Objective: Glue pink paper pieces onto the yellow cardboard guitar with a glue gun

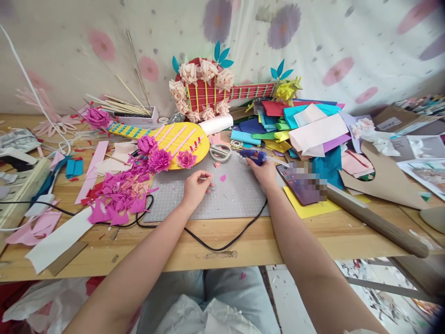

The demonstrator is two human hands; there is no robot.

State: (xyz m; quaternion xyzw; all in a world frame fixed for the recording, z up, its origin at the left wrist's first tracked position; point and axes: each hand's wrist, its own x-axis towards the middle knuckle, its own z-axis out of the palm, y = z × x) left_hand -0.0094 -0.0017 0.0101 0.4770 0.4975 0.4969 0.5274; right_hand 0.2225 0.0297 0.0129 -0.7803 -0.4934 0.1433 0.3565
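My left hand (196, 189) hovers over the grey cutting mat (239, 204), its thumb and fingertips pinched together. Whatever may be between those fingers is too small to make out. My right hand (264, 175) is closed around a blue hot glue gun (253, 156) at the mat's right back corner. A magenta petal-shaped scrap (223, 177) lies between my hands. White-handled scissors (221, 152) rest at the back of the mat. Left of them lies a yellow paper guitar (189, 139) with a magenta paper flower (187, 159) and others on its body.
A red paper guitar (205, 88) with pale roses leans at the back. Magenta paper scraps (121, 188) heap at left. A phone (301, 185) lies on yellow paper by my right wrist, near a long-handled tool (378, 220). A black cord (222, 249) loops along the front.
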